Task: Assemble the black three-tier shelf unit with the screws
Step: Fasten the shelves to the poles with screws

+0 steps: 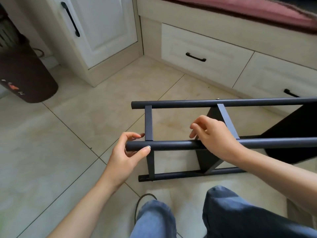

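The black shelf unit (223, 102) lies on its side on the tiled floor, its round poles running left to right and flat crossbars joining them. A black shelf panel (291, 134) shows at the right between the poles. My left hand (127, 152) grips the left end of the near upper pole (171, 146), thumb under it and fingers curled over it. My right hand (214, 134) rests over the same pole further right, beside a slanted crossbar (226, 119), with its fingers loosely curled. No screws are visible apart from a small one on the far pole (218, 99).
White cabinets with black handles (195, 57) stand behind the shelf, under a pink cushion (257, 9). A dark brown cylinder (25, 74) stands at the left. My knees in blue jeans (231, 212) are at the bottom, with a black cable (142, 200) beside them.
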The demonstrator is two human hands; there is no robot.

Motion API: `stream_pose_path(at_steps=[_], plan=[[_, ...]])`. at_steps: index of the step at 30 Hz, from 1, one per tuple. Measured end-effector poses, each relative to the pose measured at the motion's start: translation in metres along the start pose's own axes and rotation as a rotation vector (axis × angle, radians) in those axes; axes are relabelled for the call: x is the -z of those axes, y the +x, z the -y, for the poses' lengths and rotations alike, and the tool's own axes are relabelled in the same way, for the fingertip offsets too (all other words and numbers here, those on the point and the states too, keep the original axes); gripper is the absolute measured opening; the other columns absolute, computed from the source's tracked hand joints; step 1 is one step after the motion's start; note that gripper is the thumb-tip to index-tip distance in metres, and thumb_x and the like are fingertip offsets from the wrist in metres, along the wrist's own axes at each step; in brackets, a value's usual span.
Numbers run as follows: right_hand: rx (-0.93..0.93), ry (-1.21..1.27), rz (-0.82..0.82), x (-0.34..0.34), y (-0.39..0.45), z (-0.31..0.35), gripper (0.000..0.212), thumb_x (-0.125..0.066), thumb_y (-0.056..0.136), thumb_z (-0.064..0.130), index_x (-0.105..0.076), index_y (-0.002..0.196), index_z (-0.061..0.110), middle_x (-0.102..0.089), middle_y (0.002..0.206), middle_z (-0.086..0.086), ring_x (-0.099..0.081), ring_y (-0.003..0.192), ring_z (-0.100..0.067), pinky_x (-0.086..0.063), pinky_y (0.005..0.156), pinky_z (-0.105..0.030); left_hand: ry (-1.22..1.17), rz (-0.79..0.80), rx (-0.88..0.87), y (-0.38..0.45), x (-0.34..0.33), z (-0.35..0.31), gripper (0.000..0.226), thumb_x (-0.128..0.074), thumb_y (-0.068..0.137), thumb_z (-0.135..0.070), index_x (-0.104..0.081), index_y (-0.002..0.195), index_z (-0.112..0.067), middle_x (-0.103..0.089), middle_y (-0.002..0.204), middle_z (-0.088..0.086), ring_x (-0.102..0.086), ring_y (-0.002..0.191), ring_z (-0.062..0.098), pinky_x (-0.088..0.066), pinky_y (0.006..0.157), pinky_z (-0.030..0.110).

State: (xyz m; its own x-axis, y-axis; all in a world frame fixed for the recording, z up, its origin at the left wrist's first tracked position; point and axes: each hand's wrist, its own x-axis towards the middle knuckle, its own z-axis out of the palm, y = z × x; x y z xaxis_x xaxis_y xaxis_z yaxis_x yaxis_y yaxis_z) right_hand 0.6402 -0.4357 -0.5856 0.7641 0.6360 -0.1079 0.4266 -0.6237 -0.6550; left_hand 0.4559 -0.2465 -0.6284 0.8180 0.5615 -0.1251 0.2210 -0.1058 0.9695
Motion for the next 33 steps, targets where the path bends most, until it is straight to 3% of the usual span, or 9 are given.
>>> stream_pose_path(at_steps=[4, 10, 15, 21, 24, 27, 30, 33], plan=[[0.083, 0.122, 0.102, 0.001, 0.011, 0.003, 0.013, -0.06, 0.097, 0.014, -0.071, 0.103, 0.018, -0.074, 0.081, 0.01, -0.07, 0.072, -0.001, -0.056, 0.077, -0.018, 0.295, 0.15, -0.133, 0.015, 0.013, -0.011, 0.054, -0.066, 0.076, -0.052, -0.048, 0.127, -0.049, -0.046, 0.143, -0.03, -0.046, 0.133, -0.003, -0.04, 0.106, 0.026], [0.142, 0.272, 0.333, -0.002, 0.038, 0.015, 0.012, -0.067, 0.091, 0.012, -0.074, 0.101, 0.015, -0.077, 0.084, 0.0, -0.074, 0.079, -0.014, -0.059, 0.084, -0.034, 0.879, 0.359, -0.47, 0.037, 0.025, -0.036, 0.074, -0.049, 0.08, -0.052, -0.032, 0.151, -0.043, -0.015, 0.163, -0.027, -0.007, 0.151, -0.002, -0.018, 0.119, 0.031], [0.086, 0.301, 0.556, -0.012, 0.062, 0.026, 0.017, -0.067, 0.091, 0.006, -0.077, 0.102, 0.014, -0.077, 0.082, -0.004, -0.073, 0.077, -0.012, -0.058, 0.073, -0.017, 1.164, 0.512, -0.602, 0.058, 0.029, -0.047, 0.08, -0.046, 0.082, -0.057, -0.03, 0.155, -0.029, -0.011, 0.166, -0.011, 0.007, 0.154, 0.009, 0.0, 0.124, 0.033], [-0.119, 0.407, 0.678, -0.035, 0.077, 0.026, 0.017, -0.063, 0.094, 0.007, -0.072, 0.108, 0.006, -0.075, 0.084, -0.006, -0.069, 0.063, -0.006, -0.056, 0.06, -0.014, 1.309, 0.632, -0.657, 0.087, 0.041, -0.056, 0.095, -0.035, 0.083, -0.088, -0.014, 0.16, -0.036, 0.001, 0.169, -0.01, 0.011, 0.155, 0.019, 0.005, 0.121, 0.04], [-0.154, 0.398, 0.742, -0.041, 0.081, 0.022, 0.016, -0.063, 0.094, 0.006, -0.073, 0.105, 0.008, -0.074, 0.081, -0.006, -0.068, 0.063, -0.006, -0.058, 0.063, -0.016, 1.33, 0.71, -0.721, 0.1, 0.039, -0.06, 0.095, -0.035, 0.079, -0.092, -0.028, 0.156, -0.036, -0.003, 0.169, -0.009, 0.008, 0.155, 0.024, 0.002, 0.12, 0.046], [-0.118, 0.36, 0.788, -0.045, 0.085, 0.022, 0.016, -0.065, 0.092, 0.006, -0.072, 0.106, 0.009, -0.074, 0.083, -0.007, -0.068, 0.064, -0.007, -0.058, 0.063, -0.016, 1.32, 0.774, -0.757, 0.109, 0.033, -0.059, 0.086, -0.034, 0.078, -0.092, -0.046, 0.137, -0.03, -0.014, 0.168, -0.005, 0.003, 0.155, 0.025, -0.002, 0.12, 0.05], [-0.089, 0.342, 0.83, -0.051, 0.088, 0.023, 0.016, -0.066, 0.091, 0.006, -0.07, 0.106, 0.008, -0.075, 0.085, -0.009, -0.07, 0.067, -0.01, -0.058, 0.065, -0.018, 1.255, 0.806, -0.743, 0.112, 0.03, -0.053, 0.079, -0.033, 0.079, -0.09, -0.047, 0.124, -0.027, -0.021, 0.166, -0.003, 0.0, 0.156, 0.024, -0.004, 0.12, 0.051], [-0.064, 0.358, 0.857, -0.056, 0.09, 0.024, 0.008, -0.068, 0.09, 0.005, -0.071, 0.097, 0.006, -0.075, 0.081, -0.006, -0.067, 0.062, -0.007, -0.058, 0.064, -0.017, 1.156, 0.812, -0.714, 0.11, 0.028, -0.048, 0.071, -0.046, 0.077, -0.082, -0.047, 0.12, -0.026, -0.027, 0.162, -0.002, -0.002, 0.156, 0.024, -0.007, 0.122, 0.048]])
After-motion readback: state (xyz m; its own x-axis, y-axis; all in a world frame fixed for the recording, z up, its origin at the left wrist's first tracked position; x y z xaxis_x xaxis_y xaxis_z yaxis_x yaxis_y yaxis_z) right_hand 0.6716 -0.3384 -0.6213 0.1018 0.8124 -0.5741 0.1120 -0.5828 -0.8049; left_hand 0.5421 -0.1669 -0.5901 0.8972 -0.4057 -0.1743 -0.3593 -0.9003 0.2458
